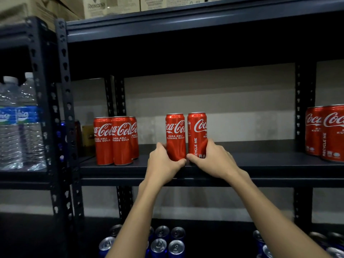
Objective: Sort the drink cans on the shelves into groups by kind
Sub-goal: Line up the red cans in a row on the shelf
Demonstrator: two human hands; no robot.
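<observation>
Left hand (163,162) grips left red can (176,136), right hand (214,159) grips right red can (197,135); both upright, touching, mid-shelf (260,164). Three-can red group (115,140) lies left, nearer the left hand.

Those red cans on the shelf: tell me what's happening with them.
A person is sorting drinks. The left hand grips one red can and the right hand grips another red can; both stand upright, side by side, mid-shelf. A cluster of matching cans stands to the left, another group at the right edge. Blue cans fill the shelf below.
</observation>
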